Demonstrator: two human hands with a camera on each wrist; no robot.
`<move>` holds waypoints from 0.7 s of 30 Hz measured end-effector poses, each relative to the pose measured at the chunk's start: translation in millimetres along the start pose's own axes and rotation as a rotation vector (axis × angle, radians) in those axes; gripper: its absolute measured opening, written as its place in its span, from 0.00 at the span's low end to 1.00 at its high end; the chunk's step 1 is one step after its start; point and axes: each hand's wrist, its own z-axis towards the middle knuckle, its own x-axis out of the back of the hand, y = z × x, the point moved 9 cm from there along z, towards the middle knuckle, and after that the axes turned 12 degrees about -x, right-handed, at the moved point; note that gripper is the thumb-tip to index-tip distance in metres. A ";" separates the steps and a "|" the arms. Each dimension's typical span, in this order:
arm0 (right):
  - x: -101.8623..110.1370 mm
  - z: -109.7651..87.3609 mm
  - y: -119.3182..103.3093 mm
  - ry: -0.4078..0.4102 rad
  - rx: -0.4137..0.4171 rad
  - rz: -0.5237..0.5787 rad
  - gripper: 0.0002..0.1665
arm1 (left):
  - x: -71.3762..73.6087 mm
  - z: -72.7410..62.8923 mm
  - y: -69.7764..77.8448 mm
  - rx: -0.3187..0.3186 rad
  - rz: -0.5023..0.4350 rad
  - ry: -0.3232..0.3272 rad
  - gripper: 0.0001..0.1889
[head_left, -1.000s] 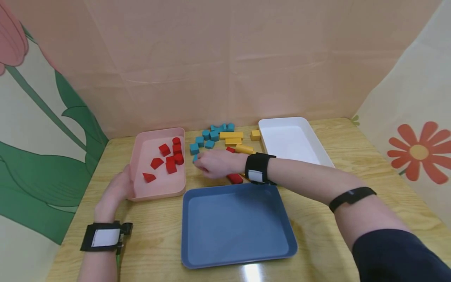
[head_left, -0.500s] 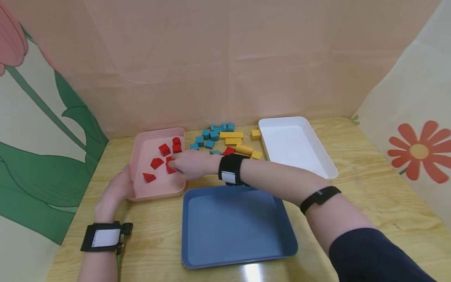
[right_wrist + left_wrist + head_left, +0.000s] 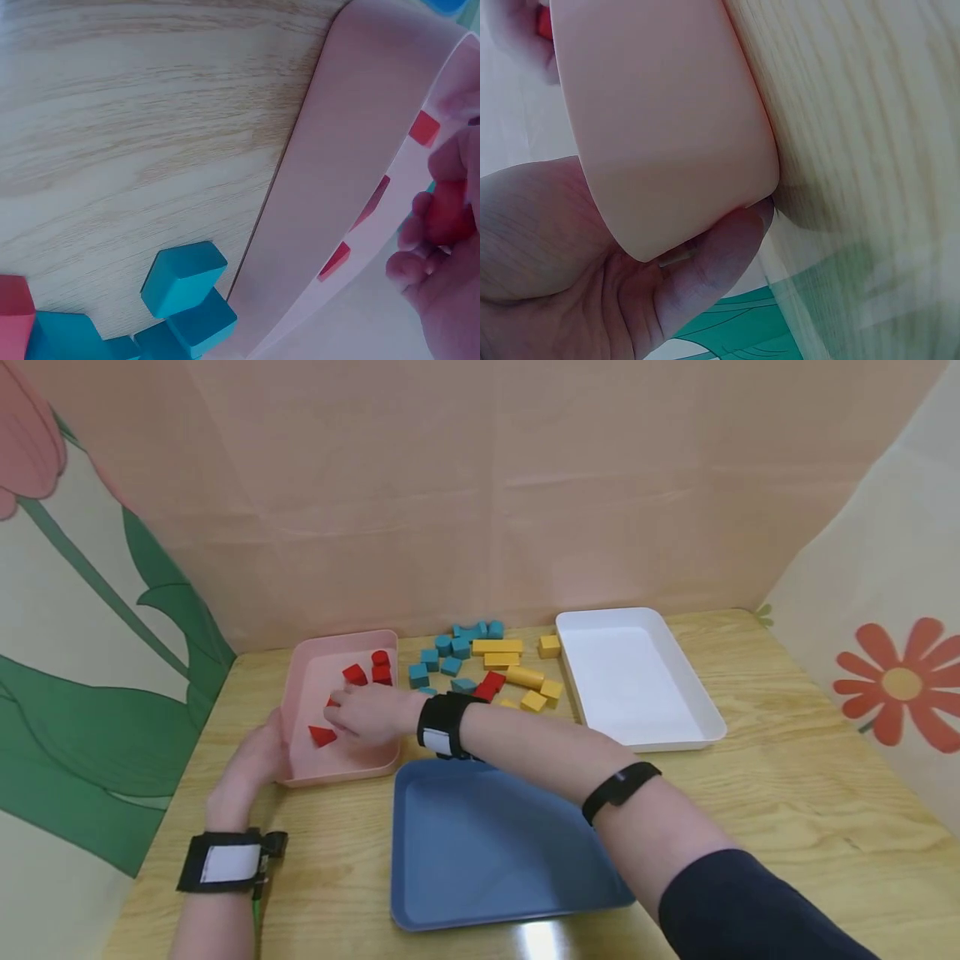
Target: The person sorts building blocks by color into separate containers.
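The pink tray [image 3: 311,672] stands at the left of the table with several red blocks [image 3: 355,675] in it. My left hand [image 3: 258,756] grips its left wall near the front corner; in the left wrist view, fingers curl against the tray's outside [image 3: 667,112]. Over the tray's middle, my right hand [image 3: 371,708] pinches a red block [image 3: 448,214] between thumb and fingers, as the right wrist view shows. That block's exact shape is partly hidden by the fingers. A red wedge [image 3: 322,736] lies just in front of the right hand.
Blue blocks [image 3: 418,675], yellow blocks [image 3: 498,647] and a few red blocks [image 3: 491,683] lie loose behind the blue tray [image 3: 487,852]. A white tray [image 3: 637,668] stands at the back right. Paper-covered walls [image 3: 495,485] border the table.
My right hand has moved left from among the loose blocks, across the pink tray's right wall, to over the tray's middle. The left hand has stayed on the tray.
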 end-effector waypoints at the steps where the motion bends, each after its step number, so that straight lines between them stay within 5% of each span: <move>1: -0.8 0.5 1.6 0.003 -0.010 -0.008 0.22 | -0.1 0.8 0.0 -0.005 0.003 0.002 0.39; 8: -7.6 -1.9 19.6 -0.045 -0.121 -0.026 0.51 | 2.4 0.5 5.2 -0.045 -0.016 0.033 0.41; 21: -10.6 -26.9 46.1 -0.026 -0.098 0.008 0.52 | 0.8 -2.7 2.1 0.016 -0.014 0.027 0.43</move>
